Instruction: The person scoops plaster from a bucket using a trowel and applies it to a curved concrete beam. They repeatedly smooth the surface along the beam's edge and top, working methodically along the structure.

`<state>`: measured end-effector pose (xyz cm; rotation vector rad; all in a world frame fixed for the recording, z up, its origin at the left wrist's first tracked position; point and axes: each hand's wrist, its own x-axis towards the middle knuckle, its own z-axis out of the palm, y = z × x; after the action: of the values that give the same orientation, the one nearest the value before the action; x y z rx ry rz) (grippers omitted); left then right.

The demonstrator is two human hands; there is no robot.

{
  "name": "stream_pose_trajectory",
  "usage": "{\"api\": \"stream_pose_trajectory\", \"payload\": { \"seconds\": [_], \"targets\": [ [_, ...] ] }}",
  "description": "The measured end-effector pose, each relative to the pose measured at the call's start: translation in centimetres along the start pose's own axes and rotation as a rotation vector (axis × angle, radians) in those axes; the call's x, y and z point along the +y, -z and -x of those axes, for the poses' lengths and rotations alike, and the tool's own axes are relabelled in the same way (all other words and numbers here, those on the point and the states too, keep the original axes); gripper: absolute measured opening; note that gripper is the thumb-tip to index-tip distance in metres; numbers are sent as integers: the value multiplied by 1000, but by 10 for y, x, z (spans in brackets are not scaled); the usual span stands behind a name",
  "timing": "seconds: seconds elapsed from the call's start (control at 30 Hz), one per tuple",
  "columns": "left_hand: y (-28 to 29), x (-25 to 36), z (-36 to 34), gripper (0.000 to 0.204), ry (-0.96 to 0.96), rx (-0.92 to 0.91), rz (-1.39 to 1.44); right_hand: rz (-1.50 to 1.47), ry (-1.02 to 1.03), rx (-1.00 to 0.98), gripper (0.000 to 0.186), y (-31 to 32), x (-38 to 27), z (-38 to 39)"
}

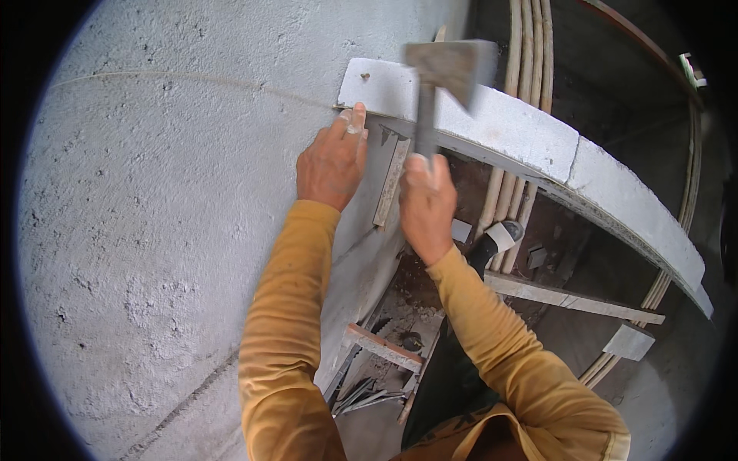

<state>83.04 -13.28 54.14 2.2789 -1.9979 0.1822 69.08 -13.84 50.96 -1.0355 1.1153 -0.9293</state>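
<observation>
My left hand (334, 157) rests against the rough grey wall (169, 192) at the left end of a row of white lightweight blocks (492, 123). Its fingertips press together at the block's lower edge, where a thin string (192, 77) along the wall ends. Whatever they pinch there is too small to make out. In my right hand (427, 203) is the handle of a hatchet (450, 67), held upright. Its wide, flared head is blurred by motion and passes in front of the nearest block. A small nail-like spot (365, 76) shows on that block's face.
Several wooden poles (526, 46) rise behind the block row. A wooden strip (390, 183) leans by the wall beneath it. Lower down are a wooden plank (569, 297), a wooden rung (384, 347), and rubble with metal pieces (369, 396). A joint (572, 160) splits the row.
</observation>
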Motion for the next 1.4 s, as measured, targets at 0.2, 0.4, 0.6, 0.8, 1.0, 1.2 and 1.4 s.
{"api": "stream_pose_trajectory", "payload": {
  "seconds": [0.2,0.4,0.6,0.8,1.0,1.2,1.4],
  "targets": [
    [2,2,1,37,8,-9,7,146,94,-149,35,-6,-3,2],
    [1,1,1,36,16,-10,25,7,-33,-36,37,-6,-3,6],
    [-3,-4,2,41,-8,21,41,141,25,-110,40,-11,-10,5],
    [-3,-1,3,38,26,-2,33,178,17,-129,41,-7,-16,3],
    [0,0,2,38,36,-54,-2,163,-110,-84,39,-4,-15,1],
    [-2,2,1,39,39,-38,40,270,-16,-224,40,-1,-15,-8],
    [0,2,1,39,48,-62,19,192,76,-137,39,0,-17,-11]
  ]
}}
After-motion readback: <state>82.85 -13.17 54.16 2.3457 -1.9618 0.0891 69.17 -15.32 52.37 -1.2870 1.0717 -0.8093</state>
